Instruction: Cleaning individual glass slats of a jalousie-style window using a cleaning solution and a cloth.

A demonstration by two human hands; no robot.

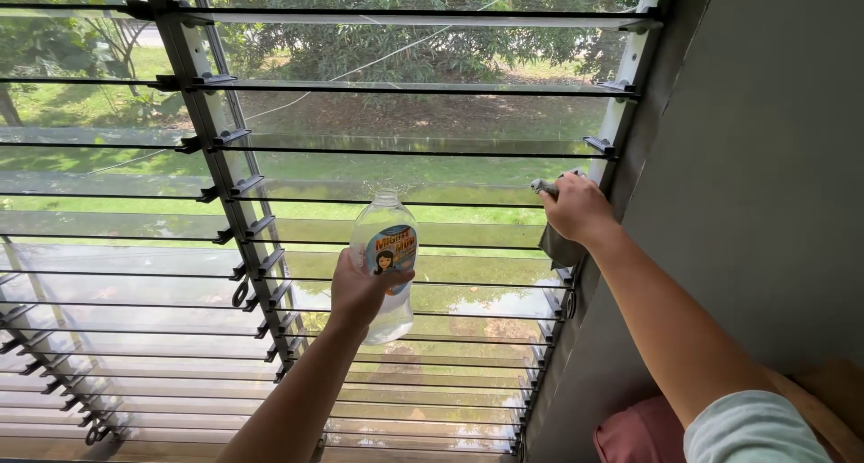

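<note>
A wide window of horizontal clear glass louvre slats (405, 148) in dark metal frames fills the left, sunlit green lawn and trees (387, 49) far beyond, a plain grey wall (774, 175) at right.

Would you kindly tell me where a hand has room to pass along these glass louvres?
Free: slats between the clear plastic bottle in the left hand and the right hand. Crowded: right frame, where that hand presses a grey cloth.

We cannot see most of the grey cloth (560, 243) bunched under the right hand (576, 207), the left hand (358, 287) covers part of the clear bottle (385, 263), and both forearms run off the bottom edge.
</note>
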